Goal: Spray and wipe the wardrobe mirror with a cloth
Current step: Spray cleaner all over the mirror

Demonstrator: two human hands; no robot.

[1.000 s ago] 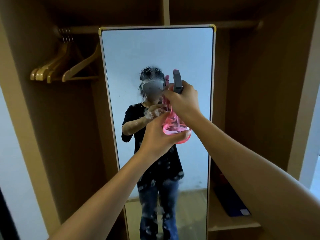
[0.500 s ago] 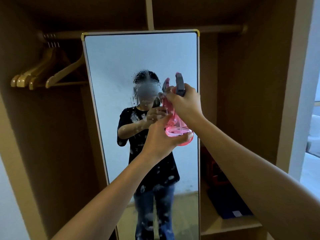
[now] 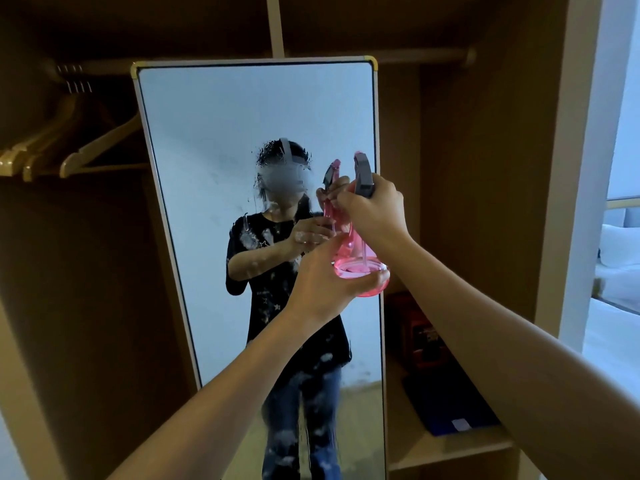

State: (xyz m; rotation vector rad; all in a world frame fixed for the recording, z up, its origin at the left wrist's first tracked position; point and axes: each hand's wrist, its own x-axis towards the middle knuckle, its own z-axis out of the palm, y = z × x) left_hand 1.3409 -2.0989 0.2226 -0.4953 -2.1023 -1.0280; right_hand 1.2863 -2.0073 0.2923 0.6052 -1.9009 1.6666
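Note:
A tall framed mirror stands inside the wooden wardrobe, with wet spray patches and runs on its middle and lower glass. In front of its right edge I hold a pink spray bottle with a grey trigger head. My right hand is closed around the bottle's neck and trigger. My left hand cups the round base from below. The nozzle points at the mirror. No cloth is in view.
Several wooden hangers hang on the rail at the left. A shelf at the lower right carries a dark flat item and a red object. The wardrobe's right side panel borders a bright room with a bed.
The bottle and both hands have shifted to the right, from the mirror's middle to its right edge, while my view turned slightly. More spray marks show on the glass.

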